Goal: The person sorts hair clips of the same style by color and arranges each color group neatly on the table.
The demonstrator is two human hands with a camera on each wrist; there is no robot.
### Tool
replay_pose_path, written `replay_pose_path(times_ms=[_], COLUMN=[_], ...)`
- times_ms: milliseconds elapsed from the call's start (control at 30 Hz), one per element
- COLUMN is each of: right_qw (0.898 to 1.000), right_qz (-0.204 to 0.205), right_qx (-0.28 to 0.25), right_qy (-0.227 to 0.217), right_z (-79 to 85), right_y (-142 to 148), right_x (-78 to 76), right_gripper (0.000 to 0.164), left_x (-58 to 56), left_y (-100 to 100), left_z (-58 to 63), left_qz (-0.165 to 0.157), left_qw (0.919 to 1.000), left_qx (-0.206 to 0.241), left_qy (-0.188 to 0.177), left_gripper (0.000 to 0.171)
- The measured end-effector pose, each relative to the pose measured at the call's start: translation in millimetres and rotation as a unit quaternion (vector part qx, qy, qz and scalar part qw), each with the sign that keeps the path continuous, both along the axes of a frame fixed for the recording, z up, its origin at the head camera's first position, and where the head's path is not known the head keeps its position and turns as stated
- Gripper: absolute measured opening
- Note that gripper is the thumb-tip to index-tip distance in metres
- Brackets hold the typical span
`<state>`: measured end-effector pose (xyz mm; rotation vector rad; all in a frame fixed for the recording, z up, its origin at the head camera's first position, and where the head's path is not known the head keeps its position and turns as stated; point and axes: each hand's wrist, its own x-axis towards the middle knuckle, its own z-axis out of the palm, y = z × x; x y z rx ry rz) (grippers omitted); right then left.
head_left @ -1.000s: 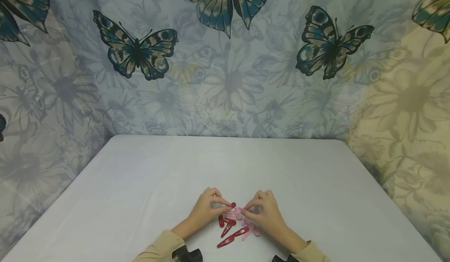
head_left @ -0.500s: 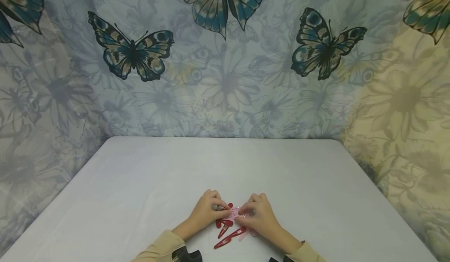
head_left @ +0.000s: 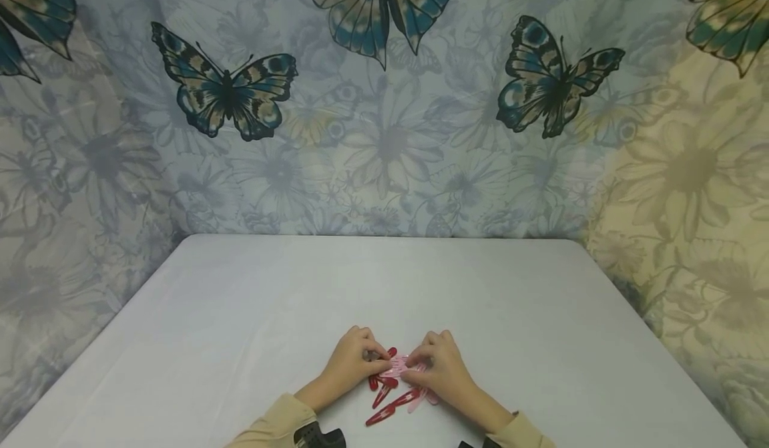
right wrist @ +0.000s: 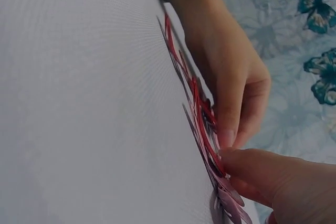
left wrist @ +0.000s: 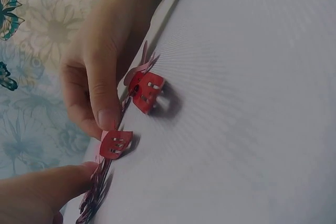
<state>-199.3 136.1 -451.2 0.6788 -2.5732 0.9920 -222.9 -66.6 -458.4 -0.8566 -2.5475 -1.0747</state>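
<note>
Pink hair clips lie bunched on the table between the two hands. My left hand comes in from the left, thumb and fingertips pinching at the near-left end of the pink bunch. From the other side my right hand pinches the same bunch with thumb and index finger; its palm covers part of more pink clips. Red snap hair clips lie just in front, and another red clip shows behind the left fingertips. In the left wrist view two red clips stand out near the right fingers.
The white table stretches far behind the hands to a butterfly-patterned cloth wall. Beige sleeves and a black wrist camera sit near the front edge.
Both hands' fingertips have lowered onto the pink clips, the left ones coming away from the red clip tip. The view has shifted slightly. Over the last half second little has moved.
</note>
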Motion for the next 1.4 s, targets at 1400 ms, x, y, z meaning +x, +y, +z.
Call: replay_pose_path(times_ms=[1400], right_qw=[0.999], right_qz=[0.019], right_qx=[-0.037], right_qy=[-0.02], right_z=[-1.4], right_y=[-1.3], right_x=[1.4], right_gripper=[0.015], left_x=[4.2], left_y=[1.2], left_z=[-6.1], left_qz=[-0.007], left_qw=[0.9845], left_qx=[-0.156], left_qy=[0.079], left_gripper=[0.026])
